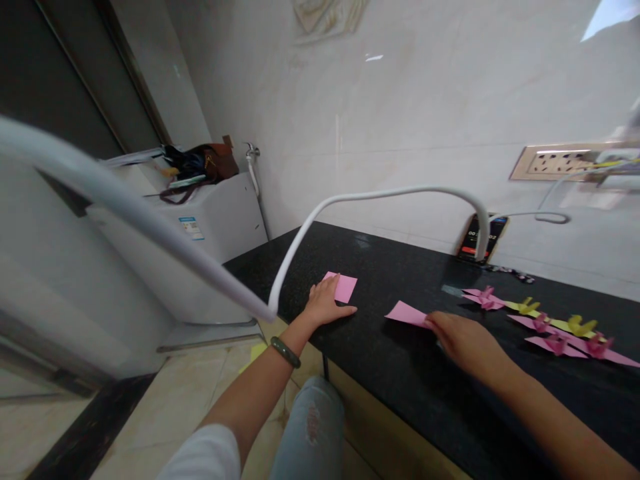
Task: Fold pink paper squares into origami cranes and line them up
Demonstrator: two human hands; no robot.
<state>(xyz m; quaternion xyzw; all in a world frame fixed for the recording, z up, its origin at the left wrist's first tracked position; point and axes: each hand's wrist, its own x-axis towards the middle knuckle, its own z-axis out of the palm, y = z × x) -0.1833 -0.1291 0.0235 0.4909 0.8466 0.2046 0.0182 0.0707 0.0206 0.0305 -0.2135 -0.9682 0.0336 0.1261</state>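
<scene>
Sheet [406, 315] pinched at its right end by my right hand [455, 332], I can't tell if it touches the table [380, 363] | left hand [326, 303] spread wide, touching the square [346, 288] on the table | I'd pinch lightly, near the edge, and keep the left hand flat so neither creases

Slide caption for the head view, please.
Left hand on pink sheet, right hand holding pink paper, folded pink and yellow figures alongside on the black countertop.

Close head-worn view, forward and down over black counter [395, 280].
</scene>
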